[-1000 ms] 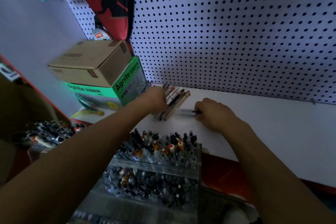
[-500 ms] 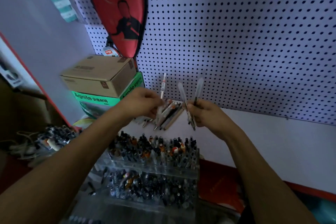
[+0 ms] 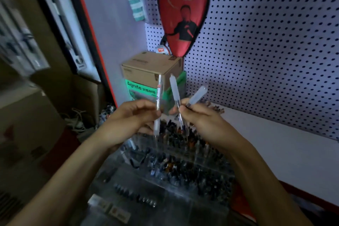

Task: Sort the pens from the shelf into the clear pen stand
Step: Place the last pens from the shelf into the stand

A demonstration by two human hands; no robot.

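Both forearms reach forward from the bottom corners of the head view and meet at mid-frame, hands raised above the clear pen stand [image 3: 216, 205].

Left hand [image 3: 128, 121]: back of the hand toward the camera, fingers curled, thumb and fingertips pinching one clear-barrelled pen [image 3: 158, 101]. The pen stands nearly upright, cap end up in front of the cardboard box [image 3: 146, 68], tip pointing down toward the stand.

Right hand [image 3: 201, 121]: fingers curled, gripping two pens with frosted caps. One frosted pen [image 3: 174, 90] leans slightly left, its lower barrel running down past the fingers. The second frosted pen [image 3: 197, 96] tilts up and to the right. The two cross near the fingers, forming a V.

The hands are just beside each other; contact between them cannot be told.

The stand is tiered, its rows packed with dark pens, directly below the hands. More loose pens [image 3: 214, 108] lie on the white shelf [image 3: 275, 148] behind the right hand, against the pegboard [image 3: 266, 42].

The cardboard box sits on a green Agnite box [image 3: 141, 91]. A red racket cover [image 3: 183, 11] hangs on the pegboard above.
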